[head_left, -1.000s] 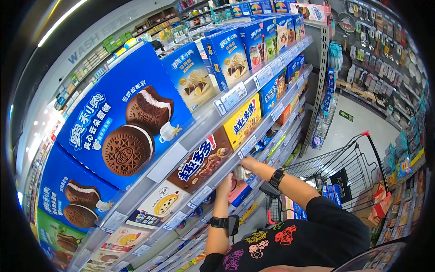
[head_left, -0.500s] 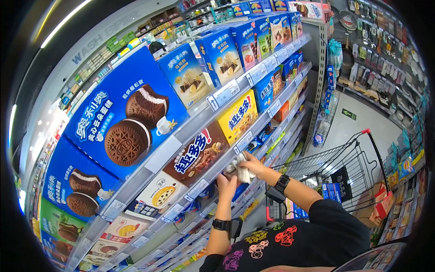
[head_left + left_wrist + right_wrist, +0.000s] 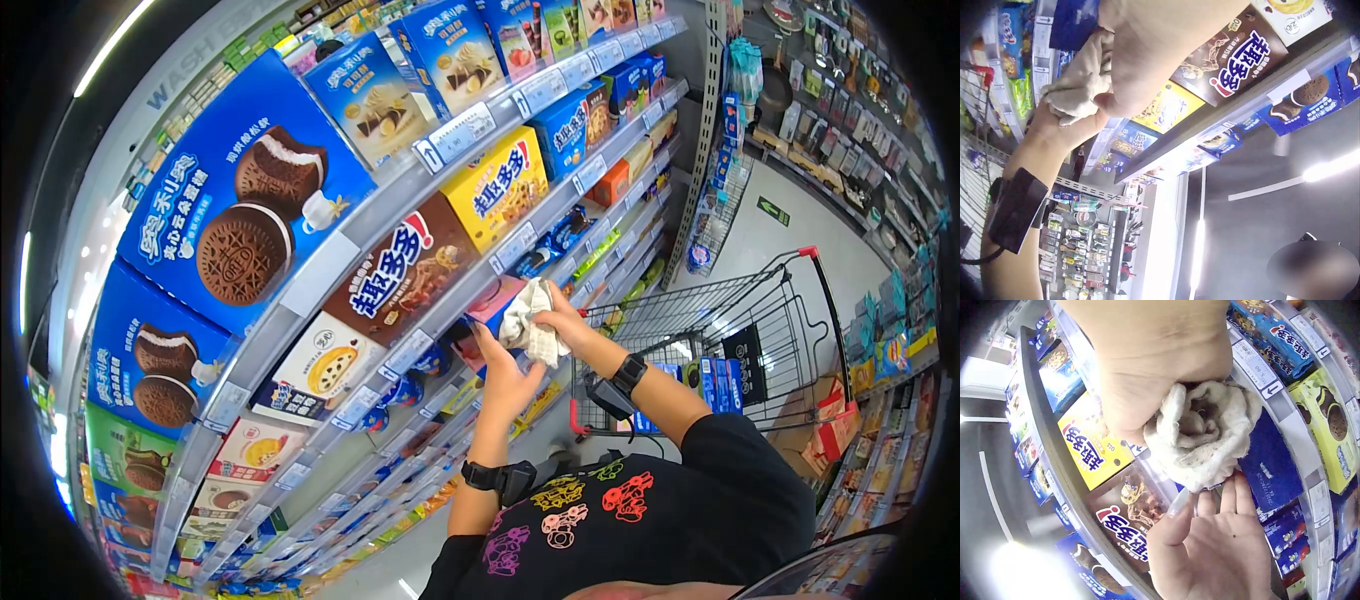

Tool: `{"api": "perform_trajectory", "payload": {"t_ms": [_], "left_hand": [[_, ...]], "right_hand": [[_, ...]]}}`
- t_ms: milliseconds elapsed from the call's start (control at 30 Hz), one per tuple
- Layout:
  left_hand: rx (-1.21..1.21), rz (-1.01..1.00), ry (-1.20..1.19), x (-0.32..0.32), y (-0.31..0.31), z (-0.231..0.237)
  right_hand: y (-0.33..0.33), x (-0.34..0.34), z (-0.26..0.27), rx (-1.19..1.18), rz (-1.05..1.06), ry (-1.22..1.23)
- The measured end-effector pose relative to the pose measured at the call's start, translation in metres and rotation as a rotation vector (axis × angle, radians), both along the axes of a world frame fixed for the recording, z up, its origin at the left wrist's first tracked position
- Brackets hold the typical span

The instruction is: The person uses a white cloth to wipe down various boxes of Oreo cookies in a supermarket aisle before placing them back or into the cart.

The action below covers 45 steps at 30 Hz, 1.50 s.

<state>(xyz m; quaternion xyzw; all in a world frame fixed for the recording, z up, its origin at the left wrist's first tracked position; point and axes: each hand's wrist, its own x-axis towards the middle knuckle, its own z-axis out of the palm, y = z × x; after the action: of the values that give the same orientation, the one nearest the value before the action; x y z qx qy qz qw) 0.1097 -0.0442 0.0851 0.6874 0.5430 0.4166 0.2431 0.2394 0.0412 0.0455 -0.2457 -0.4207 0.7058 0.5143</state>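
A crumpled off-white cloth [image 3: 530, 322] is bunched in the grip of my right hand [image 3: 567, 328], out in front of the shelf edge. In the right wrist view the cloth [image 3: 1210, 434] folds round a dark hollow. My left hand [image 3: 510, 382] is just below and left of it, thumb apart from the fingers. The left palm [image 3: 1219, 550] faces upward with fairly straight fingers that reach under the cloth to a blue box [image 3: 1272, 459]. That box shows pink and blue behind the cloth in the head view, and the left fingertips are hidden.
Snack shelves [image 3: 440, 365] run diagonally, with a brown biscuit box [image 3: 412, 270], a yellow one [image 3: 495, 185] and large blue cookie boxes [image 3: 245, 200]. A wire shopping cart [image 3: 700, 300] stands at the right, holding blue packs [image 3: 720, 385]. Beyond it, the aisle floor [image 3: 780, 215] shows.
My hands have drawn back from inside the shelf, bringing the cloth into fuller view. A blue and pink box now shows beside it. The head view has tilted downward.
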Motion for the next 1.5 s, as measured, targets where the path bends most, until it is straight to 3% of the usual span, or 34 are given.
{"api": "perform_trajectory", "payload": {"t_ms": [233, 533, 567, 700, 800, 967, 1100, 1200, 1333, 1400, 1467, 1500], "left_hand": [[0.086, 0.048, 0.175, 0.049, -0.035, 0.005], [0.414, -0.011, -0.014, 0.105, -0.083, -0.002], [0.436, 0.01, -0.02, 0.11, -0.091, -0.004], [0.636, 0.06, -0.049, 0.114, -0.113, -0.027], [0.772, 0.042, -0.108, 0.11, -0.131, -0.034], [0.954, -0.086, -0.059, 0.087, -0.163, -0.001], [0.961, -0.055, 0.041, 0.066, -0.208, 0.026], [0.991, -0.09, 0.06, 0.051, -0.247, 0.054], [0.882, 0.026, 0.155, 0.029, -0.32, 0.057], [0.775, 0.073, 0.157, 0.021, -0.362, 0.057], [0.694, 0.12, 0.151, 0.021, -0.399, 0.051], [0.654, 0.119, 0.132, 0.023, -0.416, 0.041]], "right_hand": [[-0.042, 0.043, 0.014, -0.028, -0.066, 0.073], [-0.11, 0.098, 0.015, -0.203, -0.128, 0.258], [-0.116, 0.103, 0.014, -0.17, -0.135, 0.233], [-0.138, 0.117, 0.037, 0.353, -0.173, 0.086], [-0.155, 0.117, 0.053, 0.578, -0.207, 0.175], [-0.193, 0.116, 0.079, 0.648, -0.179, 0.281], [-0.224, 0.111, 0.09, 0.555, -0.037, 0.284], [-0.273, 0.094, 0.133, 0.188, 0.161, 0.462], [-0.319, 0.084, 0.121, -0.009, 0.473, 0.193], [-0.337, 0.078, 0.079, 0.049, 0.46, -0.099], [-0.358, 0.063, 0.064, 0.03, 0.673, -0.371], [-0.362, 0.053, 0.013, -0.015, 0.705, -0.317]]}}
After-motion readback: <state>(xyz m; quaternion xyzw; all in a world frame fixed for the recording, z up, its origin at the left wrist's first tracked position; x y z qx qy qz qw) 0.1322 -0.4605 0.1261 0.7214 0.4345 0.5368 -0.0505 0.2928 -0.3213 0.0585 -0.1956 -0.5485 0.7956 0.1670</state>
